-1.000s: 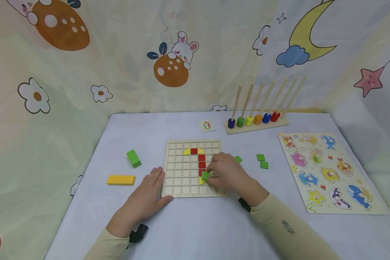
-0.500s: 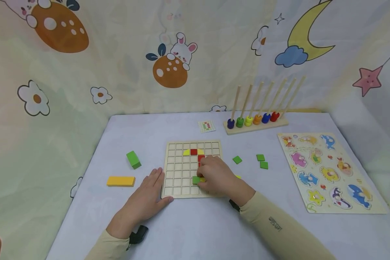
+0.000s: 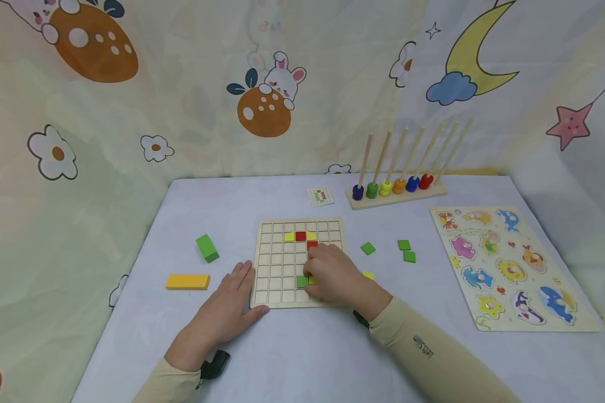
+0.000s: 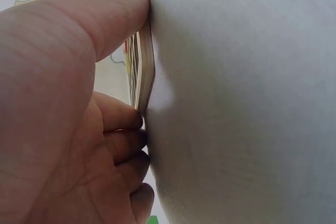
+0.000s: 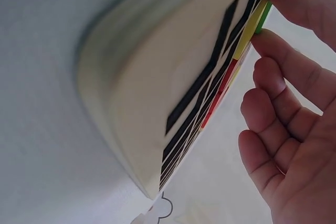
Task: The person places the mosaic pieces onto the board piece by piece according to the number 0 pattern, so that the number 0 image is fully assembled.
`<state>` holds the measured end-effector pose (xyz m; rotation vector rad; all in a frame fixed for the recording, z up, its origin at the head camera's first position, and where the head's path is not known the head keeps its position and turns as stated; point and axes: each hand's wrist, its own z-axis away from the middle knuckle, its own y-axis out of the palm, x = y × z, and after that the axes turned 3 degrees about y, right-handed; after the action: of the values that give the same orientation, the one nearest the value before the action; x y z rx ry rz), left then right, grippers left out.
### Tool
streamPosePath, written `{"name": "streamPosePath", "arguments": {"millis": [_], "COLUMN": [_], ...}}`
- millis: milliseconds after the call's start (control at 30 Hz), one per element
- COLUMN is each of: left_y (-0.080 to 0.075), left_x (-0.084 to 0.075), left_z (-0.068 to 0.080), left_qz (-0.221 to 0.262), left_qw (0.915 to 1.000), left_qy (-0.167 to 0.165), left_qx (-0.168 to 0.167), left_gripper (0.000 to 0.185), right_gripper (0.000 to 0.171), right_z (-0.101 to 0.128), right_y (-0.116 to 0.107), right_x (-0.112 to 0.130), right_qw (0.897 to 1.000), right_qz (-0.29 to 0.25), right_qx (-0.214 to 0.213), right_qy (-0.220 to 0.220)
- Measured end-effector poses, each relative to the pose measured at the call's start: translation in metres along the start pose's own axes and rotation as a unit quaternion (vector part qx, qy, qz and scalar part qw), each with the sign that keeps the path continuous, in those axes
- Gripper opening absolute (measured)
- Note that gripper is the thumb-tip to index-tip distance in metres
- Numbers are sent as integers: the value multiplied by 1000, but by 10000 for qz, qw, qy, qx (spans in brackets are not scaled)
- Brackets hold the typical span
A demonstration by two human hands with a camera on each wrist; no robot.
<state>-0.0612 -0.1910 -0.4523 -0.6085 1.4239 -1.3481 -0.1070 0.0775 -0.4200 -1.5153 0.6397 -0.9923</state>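
Observation:
A wooden grid board (image 3: 277, 263) lies on the table, with a red square tile (image 3: 300, 236) between two yellow pieces in an upper row. My right hand (image 3: 335, 274) is over its lower right part and pinches a green square tile (image 3: 302, 281) between thumb and index finger. This green tile (image 5: 264, 18) sits just past a yellow piece (image 5: 247, 38) in the right wrist view. My left hand (image 3: 229, 305) lies flat at the board's lower left corner, fingers straight, with the thumb (image 4: 118, 17) against its edge. The right hand hides part of the red column.
Left of the board are a green block (image 3: 208, 248) and a yellow block (image 3: 187, 281). Loose green tiles (image 3: 368, 248) lie to its right. Behind stand a small pattern card (image 3: 321, 196) and a peg rack with coloured beads (image 3: 398, 198). A sea-animal puzzle (image 3: 514, 271) lies far right.
My right hand has moved left with the green tile, from over the red column's lower end to the cell left of the yellow piece. The left hand has stayed put.

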Motion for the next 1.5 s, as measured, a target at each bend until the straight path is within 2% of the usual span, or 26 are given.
{"name": "streamPosePath", "arguments": {"millis": [433,733,1067,1500], "left_y": [2,2,0,1], "left_x": [1,2,1,1], "left_z": [0,1,1,-1], "left_qz": [-71,-79,-94,-93], "left_qw": [9999,10000,9998,9999], "left_qy": [65,20,133,103], "left_qx": [-82,-52,-124,-79], "left_gripper": [98,99,98,99], "right_gripper": [19,15,19,20], "right_z": [0,-1,-1,0], "right_y": [4,4,2,2], "right_x": [-1,0,1,-2], "right_qw": [10000,9998,9999,9998], "right_qz": [0,-14,-138,-199], "right_qx": [-59,-156,-12,-49], "right_qy": [-27,-98,-35,-28]}}
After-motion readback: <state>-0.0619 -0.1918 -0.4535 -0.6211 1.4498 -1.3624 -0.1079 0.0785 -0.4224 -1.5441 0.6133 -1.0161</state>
